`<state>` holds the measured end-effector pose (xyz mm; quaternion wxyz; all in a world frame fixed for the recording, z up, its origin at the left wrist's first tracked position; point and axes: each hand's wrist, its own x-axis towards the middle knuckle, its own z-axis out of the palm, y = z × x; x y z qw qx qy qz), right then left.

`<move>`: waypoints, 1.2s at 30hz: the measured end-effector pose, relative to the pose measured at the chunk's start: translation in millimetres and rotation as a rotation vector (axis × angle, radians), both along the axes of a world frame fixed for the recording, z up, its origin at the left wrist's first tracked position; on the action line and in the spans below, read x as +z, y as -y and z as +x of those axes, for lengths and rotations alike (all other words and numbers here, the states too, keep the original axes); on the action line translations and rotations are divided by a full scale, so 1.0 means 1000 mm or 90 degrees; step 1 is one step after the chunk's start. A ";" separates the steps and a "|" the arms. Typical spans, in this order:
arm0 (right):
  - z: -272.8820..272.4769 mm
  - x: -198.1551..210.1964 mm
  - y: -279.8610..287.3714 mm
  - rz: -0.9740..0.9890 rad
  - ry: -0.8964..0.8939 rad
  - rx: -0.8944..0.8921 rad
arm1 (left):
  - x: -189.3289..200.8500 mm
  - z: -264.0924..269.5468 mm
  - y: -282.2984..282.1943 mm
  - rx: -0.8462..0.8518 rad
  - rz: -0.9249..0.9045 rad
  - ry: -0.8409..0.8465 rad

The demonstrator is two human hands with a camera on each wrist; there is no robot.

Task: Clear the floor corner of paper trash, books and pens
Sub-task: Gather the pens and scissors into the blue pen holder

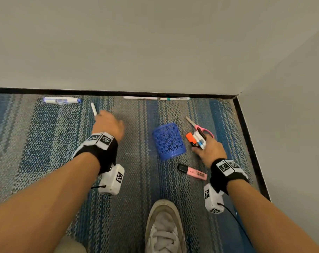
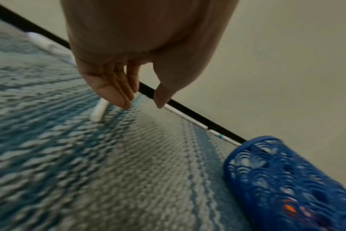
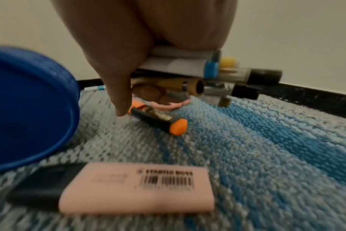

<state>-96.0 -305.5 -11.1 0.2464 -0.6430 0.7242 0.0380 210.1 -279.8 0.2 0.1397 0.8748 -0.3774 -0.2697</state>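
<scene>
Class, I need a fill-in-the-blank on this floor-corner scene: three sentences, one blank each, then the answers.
1. The right hand grips a bundle of ____.
2. The blue cup lies on its ____ on the carpet.
3. The loose highlighter near the right wrist has a ____ body and a black cap.

Answers: markers; side; pink

Right hand [image 3: 140, 51] grips a bundle of pens [image 3: 190, 67] crosswise, thumb tip down near the carpet [image 3: 267, 156]. Orange highlighter [image 3: 158, 119] lies just beside the thumb. Pink highlighter [image 3: 136, 187] with black cap lies in the foreground, blurred. Blue cup base [image 3: 30, 100] at left. Black baseboard [image 3: 316, 95] behind.
</scene>
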 end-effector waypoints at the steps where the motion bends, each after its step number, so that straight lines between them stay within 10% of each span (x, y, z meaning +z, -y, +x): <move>1: 0.001 -0.003 -0.002 0.008 -0.056 0.019 | -0.001 0.004 -0.003 0.042 0.034 0.003; 13: -0.008 0.006 -0.037 -0.053 -0.093 0.081 | -0.017 0.025 -0.017 -0.042 0.170 -0.019; 21: -0.023 -0.010 -0.069 -0.048 -0.078 0.266 | 0.024 -0.033 -0.003 -0.288 -0.036 0.080; 24: -0.029 -0.011 -0.059 -0.074 -0.075 0.237 | 0.035 -0.045 0.006 -0.199 -0.156 -0.085; 29: -0.028 0.013 -0.035 -0.158 0.190 -0.103 | 0.036 -0.055 0.016 -0.105 -0.289 -0.453; 36: 0.020 0.070 0.005 -0.179 0.645 -0.310 | 0.035 -0.059 0.016 -0.229 -0.263 -0.463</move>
